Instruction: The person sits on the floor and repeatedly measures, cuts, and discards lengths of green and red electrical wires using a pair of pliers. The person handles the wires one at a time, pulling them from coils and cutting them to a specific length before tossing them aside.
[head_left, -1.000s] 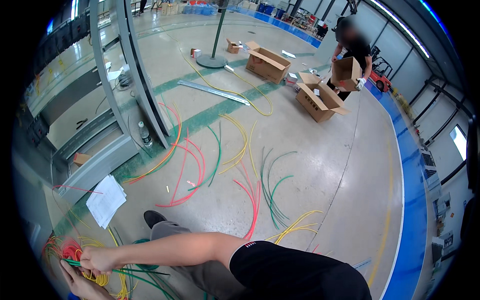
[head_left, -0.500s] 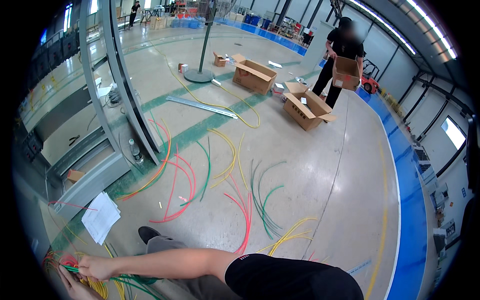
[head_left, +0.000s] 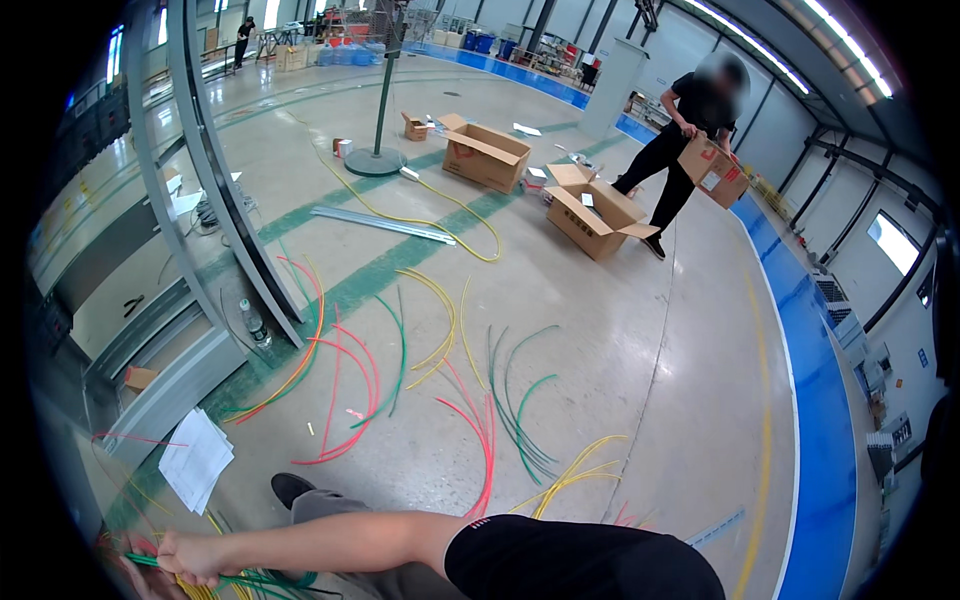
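Observation:
At the lower left my right hand [head_left: 191,557] is closed round a bundle of green wires [head_left: 250,580], its arm reaching across from the right. Partly covered by it, my left hand [head_left: 150,580] grips the same green wires close to their ends. Coils of yellow wire [head_left: 203,592] and some red strands lie under and beside both hands. White paper sheets [head_left: 196,460] rest on the floor just beyond my hands.
Cut red wires [head_left: 489,440], green wires [head_left: 403,350] and yellow wires [head_left: 575,475] lie spread over the floor. A metal cabinet frame [head_left: 190,370] stands left, with a plastic bottle [head_left: 254,322] by it. Farther off, a person [head_left: 690,120] holds a cardboard box [head_left: 712,172] near open boxes [head_left: 595,225].
My right hand has closed into a tighter fist on the green wires, at nearly the same spot. The person across the floor has tilted the cardboard box and moved it right.

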